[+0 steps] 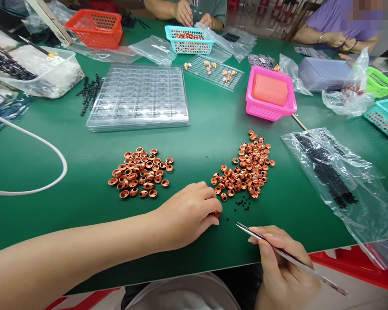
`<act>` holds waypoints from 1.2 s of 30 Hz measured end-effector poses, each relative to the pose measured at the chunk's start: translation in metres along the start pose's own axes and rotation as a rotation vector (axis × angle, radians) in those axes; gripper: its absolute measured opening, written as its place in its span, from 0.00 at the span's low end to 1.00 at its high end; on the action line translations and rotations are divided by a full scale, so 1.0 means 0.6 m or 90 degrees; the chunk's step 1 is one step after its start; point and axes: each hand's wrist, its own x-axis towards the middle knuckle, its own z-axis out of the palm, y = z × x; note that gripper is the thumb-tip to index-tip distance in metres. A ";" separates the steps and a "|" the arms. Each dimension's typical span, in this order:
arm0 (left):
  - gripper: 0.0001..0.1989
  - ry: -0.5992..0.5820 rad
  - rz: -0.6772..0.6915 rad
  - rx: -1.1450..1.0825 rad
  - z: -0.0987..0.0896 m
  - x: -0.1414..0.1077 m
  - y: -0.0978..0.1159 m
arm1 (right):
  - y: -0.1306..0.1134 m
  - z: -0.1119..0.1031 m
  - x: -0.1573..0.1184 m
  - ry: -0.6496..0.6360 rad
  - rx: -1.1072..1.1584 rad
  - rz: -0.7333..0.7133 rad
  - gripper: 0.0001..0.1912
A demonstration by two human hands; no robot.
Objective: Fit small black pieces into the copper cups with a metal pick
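Between the thumb and fingers of my left hand [189, 215] is a small copper-coloured cup-shaped piece [217, 214], mostly covered by the fingertips and held at the table surface. My right hand [286, 269] grips metal tweezers [299, 261], their tips pointing left toward the left hand and apart from any piece. Tiny black bits [244, 203] lie scattered just beyond the tweezer tips. A pile of the same copper-coloured pieces [250, 165] spreads past my left fingertips. Farther left is a second group of copper-coloured pieces [142, 172], many with a dark hole showing.
Stacked clear trays [139, 99] stand beyond the left group. A pink basket [270, 113] with an orange block sits at back right. A plastic bag [362, 185] of black strips lies on the right. A white cable [63, 159] loops at left. Two people [197, 13] work across the table.
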 end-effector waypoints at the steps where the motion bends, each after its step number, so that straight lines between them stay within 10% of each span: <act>1: 0.02 0.011 0.004 -0.001 0.003 -0.001 -0.003 | 0.001 0.000 0.000 -0.005 -0.001 -0.004 0.16; 15: 0.08 -0.028 -0.002 0.019 -0.006 0.003 0.003 | -0.006 -0.022 0.039 0.126 -0.047 0.199 0.05; 36: 0.03 0.062 0.114 0.009 0.018 0.005 0.001 | 0.012 0.044 0.111 -0.062 0.151 0.348 0.11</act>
